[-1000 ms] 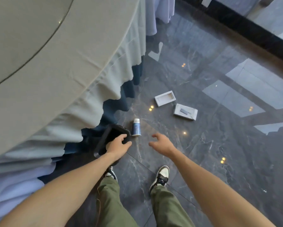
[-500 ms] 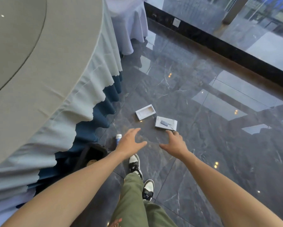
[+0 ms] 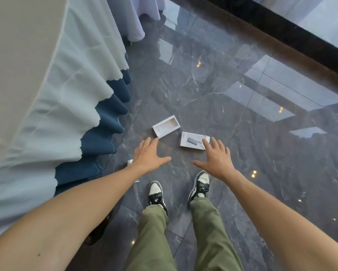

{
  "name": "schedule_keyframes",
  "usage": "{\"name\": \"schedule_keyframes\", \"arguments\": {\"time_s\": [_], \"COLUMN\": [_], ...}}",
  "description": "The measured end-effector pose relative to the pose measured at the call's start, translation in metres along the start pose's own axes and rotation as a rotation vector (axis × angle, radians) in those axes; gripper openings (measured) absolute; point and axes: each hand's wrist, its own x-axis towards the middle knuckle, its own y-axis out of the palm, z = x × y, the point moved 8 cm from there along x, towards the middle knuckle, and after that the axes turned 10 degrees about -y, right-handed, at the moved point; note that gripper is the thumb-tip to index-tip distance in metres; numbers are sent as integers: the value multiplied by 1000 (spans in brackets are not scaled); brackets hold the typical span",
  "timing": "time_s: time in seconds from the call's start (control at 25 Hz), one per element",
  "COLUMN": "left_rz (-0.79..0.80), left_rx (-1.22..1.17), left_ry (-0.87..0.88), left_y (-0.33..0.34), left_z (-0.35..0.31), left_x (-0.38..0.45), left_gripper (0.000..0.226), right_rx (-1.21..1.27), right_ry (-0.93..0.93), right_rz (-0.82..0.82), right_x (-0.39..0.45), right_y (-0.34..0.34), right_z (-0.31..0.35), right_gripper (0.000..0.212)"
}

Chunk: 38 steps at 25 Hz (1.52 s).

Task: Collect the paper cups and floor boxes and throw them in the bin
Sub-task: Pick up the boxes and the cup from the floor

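Note:
Two white boxes lie on the dark marble floor ahead of my feet. The open box tray (image 3: pixel 165 126) is on the left, and the box lid with a printed device picture (image 3: pixel 193 140) lies to its right. My left hand (image 3: pixel 147 153) hovers open just short of the tray. My right hand (image 3: pixel 216 156) is spread open, its fingertips overlapping the lid's near right corner. A paper cup (image 3: pixel 129 162) lies on the floor, mostly hidden behind my left wrist. The black bin (image 3: pixel 97 230) shows only as a dark sliver under my left forearm.
A round table with a pale cloth over a blue skirt (image 3: pixel 47 90) fills the left side. A second draped table (image 3: pixel 138 20) stands at the far left. A dark raised ledge (image 3: pixel 281 30) and glass wall run along the right. My shoes (image 3: pixel 156 192) stand just behind the boxes.
I have stepped forward from the bin and cup toward the boxes. My left hand has let go of the bin's rim, and both hands now reach open over the boxes.

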Motion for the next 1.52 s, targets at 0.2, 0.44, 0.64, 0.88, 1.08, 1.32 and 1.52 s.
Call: {"name": "schedule_keyframes", "arguments": {"time_s": [0.2,0.44,0.64,0.88,1.08,1.32,1.52], "left_rz": [-41,-50,-76,-132,-161,-133,-124], "left_rx": [-9,69,128,210,153,14,-366], "left_ry": [-8,18,-8,-65,-140,-193,-233], "left_y": [49,162,242,284,296,311,311], "left_z": [-28,-32,-15,10,26,37,61], "left_x": [120,298,441,540,548,523,512], "left_gripper": [93,97,102,136,131,117,60], "right_rx": [6,42,32,-267,-270,96,740], "right_ry": [-44,-54,-52,-139,-129,55,163], "right_rz": [19,67,94,144,89,-23,-237], "right_x": [109,266,379,432,445,442,448], "right_y": [57,188,294,372,377,359,326], "right_z": [-43,-113,-160,-194,-206,-223,-210], "right_gripper": [105,116,115,128,130,87,61]}}
